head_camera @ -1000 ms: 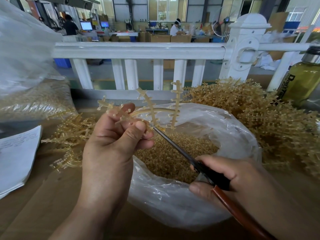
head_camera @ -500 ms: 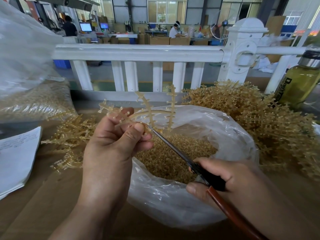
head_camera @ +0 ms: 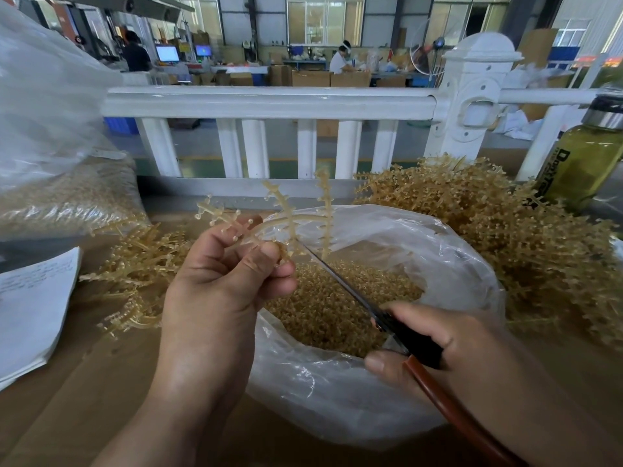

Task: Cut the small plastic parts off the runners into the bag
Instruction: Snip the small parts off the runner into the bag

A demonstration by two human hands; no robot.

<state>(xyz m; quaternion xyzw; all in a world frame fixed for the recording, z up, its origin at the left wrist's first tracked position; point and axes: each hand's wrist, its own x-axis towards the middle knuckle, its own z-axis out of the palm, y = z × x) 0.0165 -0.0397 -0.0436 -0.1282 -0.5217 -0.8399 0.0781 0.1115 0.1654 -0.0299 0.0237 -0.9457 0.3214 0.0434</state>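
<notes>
Two bags [head_camera: 337, 399] [head_camera: 50, 112]; two runner heaps [head_camera: 135, 264] [head_camera: 505, 247]; one scissors [head_camera: 340, 284]; one bottle [head_camera: 583, 163]

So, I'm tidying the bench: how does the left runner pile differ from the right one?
The right pile is much bigger and heaped higher than the left pile. The right pile lies beside the bottle; the left pile lies beside the paper. Both are tangles of tan branched runners beside the bag.

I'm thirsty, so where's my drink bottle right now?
In the head view the bottle stands at the far right edge, just behind the big pile of runners, beside the white railing.
</notes>
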